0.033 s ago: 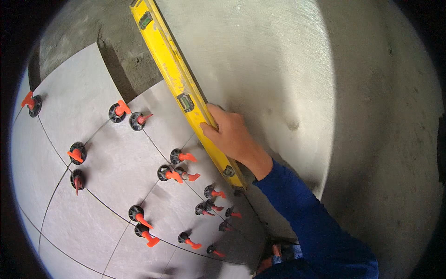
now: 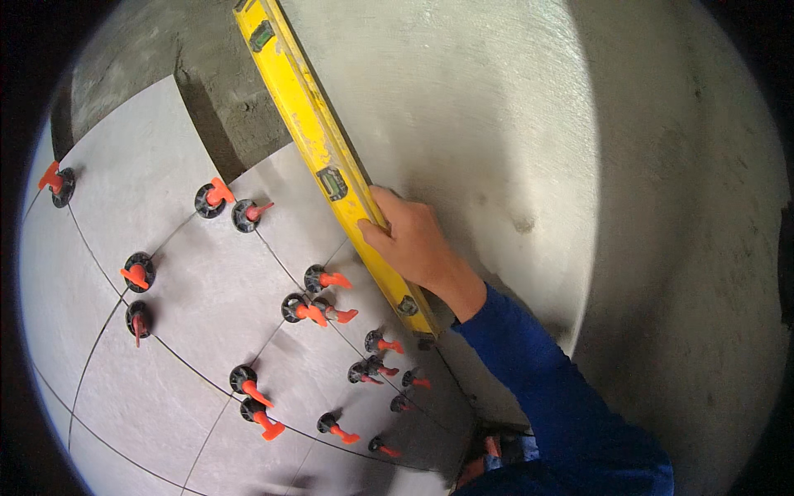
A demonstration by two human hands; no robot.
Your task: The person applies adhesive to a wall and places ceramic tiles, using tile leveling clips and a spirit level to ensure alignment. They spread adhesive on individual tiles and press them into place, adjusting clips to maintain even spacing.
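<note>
My right hand (image 2: pixel 420 248) is closed around the lower half of a yellow spirit level (image 2: pixel 308 124). Its thumb lies over the near face while the other fingers are hidden behind. The level slants from the upper left down to the right, along the edge between large pale tiles (image 2: pixel 198 289) and a grey plastered wall (image 2: pixel 480 107). Three vials show along its body, and its lower end is close to the tile edge; I cannot tell if it touches. My left hand is out of the picture.
Several tile leveling clips with black round bases and orange-red handles, one being this clip (image 2: pixel 137 273), stand up from the tile joints. Rough grey cement (image 2: pixel 124 66) lies beyond the stepped tile edge. Reddish and blue items (image 2: pixel 496 450) at the bottom are unclear.
</note>
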